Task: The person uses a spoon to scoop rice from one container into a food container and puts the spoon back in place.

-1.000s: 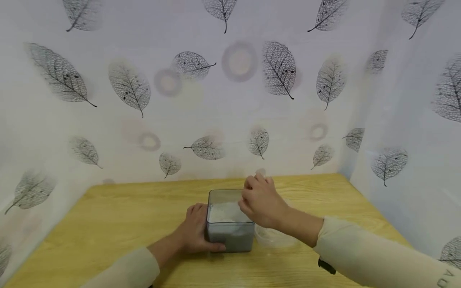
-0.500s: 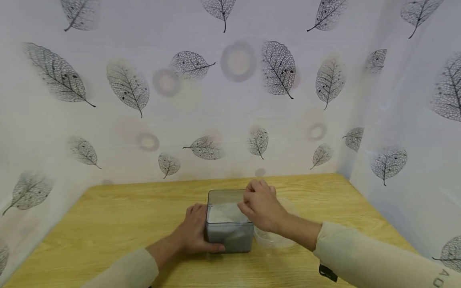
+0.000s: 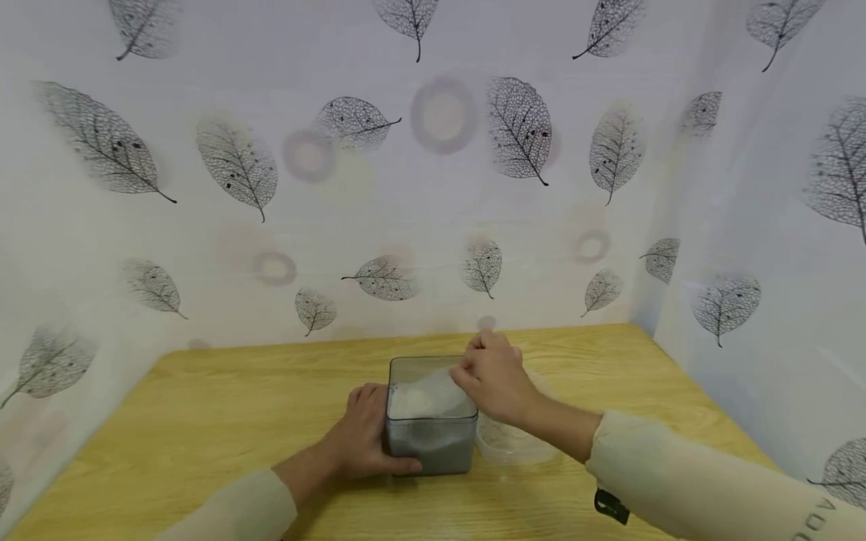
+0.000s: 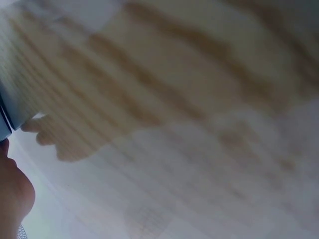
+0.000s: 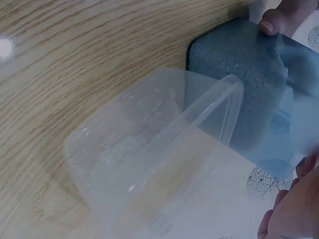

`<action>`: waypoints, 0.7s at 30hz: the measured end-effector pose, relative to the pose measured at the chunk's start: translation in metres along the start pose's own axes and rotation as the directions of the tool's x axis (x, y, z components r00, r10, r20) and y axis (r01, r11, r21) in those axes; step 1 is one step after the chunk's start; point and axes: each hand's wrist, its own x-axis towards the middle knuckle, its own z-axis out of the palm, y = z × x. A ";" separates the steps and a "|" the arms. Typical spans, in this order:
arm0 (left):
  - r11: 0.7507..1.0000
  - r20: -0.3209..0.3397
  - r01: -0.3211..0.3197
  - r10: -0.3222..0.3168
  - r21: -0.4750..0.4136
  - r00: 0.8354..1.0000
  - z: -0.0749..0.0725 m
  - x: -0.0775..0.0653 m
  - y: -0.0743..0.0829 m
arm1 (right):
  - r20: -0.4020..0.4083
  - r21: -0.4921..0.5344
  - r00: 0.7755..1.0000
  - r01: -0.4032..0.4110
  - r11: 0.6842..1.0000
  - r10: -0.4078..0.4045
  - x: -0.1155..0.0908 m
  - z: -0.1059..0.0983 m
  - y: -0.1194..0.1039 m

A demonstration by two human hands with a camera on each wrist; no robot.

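Observation:
A translucent grey square canister (image 3: 433,449) stands on the table with its top uncovered and white powder (image 3: 410,404) inside. My left hand (image 3: 365,436) grips it from the left, thumb along the front wall. Over the right part of its opening, my right hand (image 3: 497,379) has its fingers curled at the top of a pale, translucent scoop-like thing (image 3: 443,389) that reaches down into the canister. Its exact kind I cannot tell. In the right wrist view the canister (image 5: 229,89) shows powder against its wall, and the left thumb (image 5: 269,26) lies on it.
Close by the canister's right side is a clear plastic tub (image 3: 510,453), partly under my right forearm. White powder (image 5: 122,154) lies inside it. The wood-grain table (image 3: 257,398) meets a leaf-patterned backdrop (image 3: 433,225) at the back and sides.
The pale scoop-like thing now shows more, tilted up towards my right hand, which has shifted slightly to the right. My left hand keeps its hold on the canister.

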 end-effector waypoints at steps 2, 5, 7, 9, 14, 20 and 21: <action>1.000 0.002 0.001 -0.001 0.002 1.000 0.000 0.000 0.000 | -0.010 0.009 1.000 -0.010 1.000 0.010 0.000 -0.003 0.003; 1.000 0.002 0.001 -0.001 -0.006 1.000 0.000 0.000 0.000 | 0.007 0.045 0.999 -0.047 0.998 0.047 0.001 -0.006 0.006; 1.000 0.003 0.001 -0.001 -0.011 1.000 0.000 0.000 -0.001 | 0.027 0.076 0.996 -0.082 0.994 0.080 0.001 -0.007 0.008; 1.000 0.002 0.002 -0.002 -0.020 1.000 0.001 0.001 -0.001 | 0.046 0.108 0.993 -0.116 0.987 0.112 0.002 -0.009 0.010; 0.999 -0.007 0.007 -0.007 -0.036 1.000 0.002 0.001 -0.002 | 0.058 0.175 0.984 -0.177 0.969 0.170 0.004 -0.011 0.013; 0.999 -0.015 -0.003 0.003 -0.034 1.000 0.003 0.001 -0.003 | 0.063 0.237 0.977 -0.214 0.948 0.205 0.003 -0.018 0.018; 0.999 -0.016 -0.005 0.004 -0.033 1.000 0.003 0.002 -0.003 | 0.063 0.247 0.976 -0.218 0.944 0.209 0.002 -0.020 0.019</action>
